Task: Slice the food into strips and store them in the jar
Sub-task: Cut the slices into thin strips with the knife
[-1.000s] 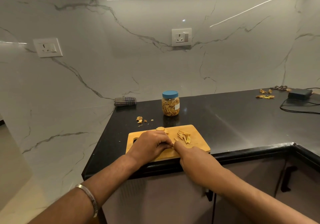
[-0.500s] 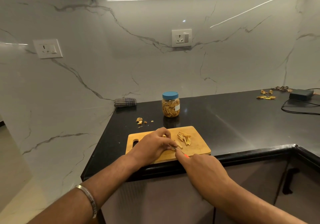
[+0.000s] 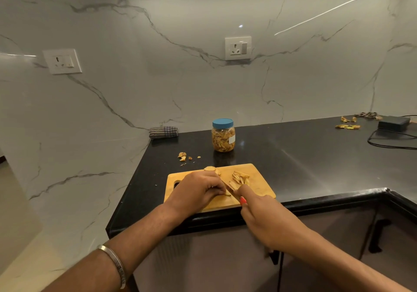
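Note:
A wooden cutting board [image 3: 259, 185] lies at the counter's front edge. My left hand [image 3: 198, 190] rests on it, fingers curled over a small piece of food that is mostly hidden. My right hand [image 3: 264, 215] grips a knife with a red handle [image 3: 243, 200]; its blade [image 3: 230, 186] angles toward my left fingertips. A pile of pale cut strips [image 3: 240, 177] lies on the board's right half, and an uncut piece [image 3: 212, 169] sits at its far edge. Behind the board stands a clear jar [image 3: 223, 137] with a blue lid, holding strips.
Peel scraps [image 3: 184, 156] lie on the black counter [image 3: 304, 156] left of the jar. A folded checked cloth [image 3: 163, 132] sits against the wall. At far right are more peels [image 3: 347, 126], a black box [image 3: 393, 122] and its cable.
The knife blade has shifted slightly on the board beside my left fingertips, and my left hand has settled lower over the food. The jar and strips have stayed put.

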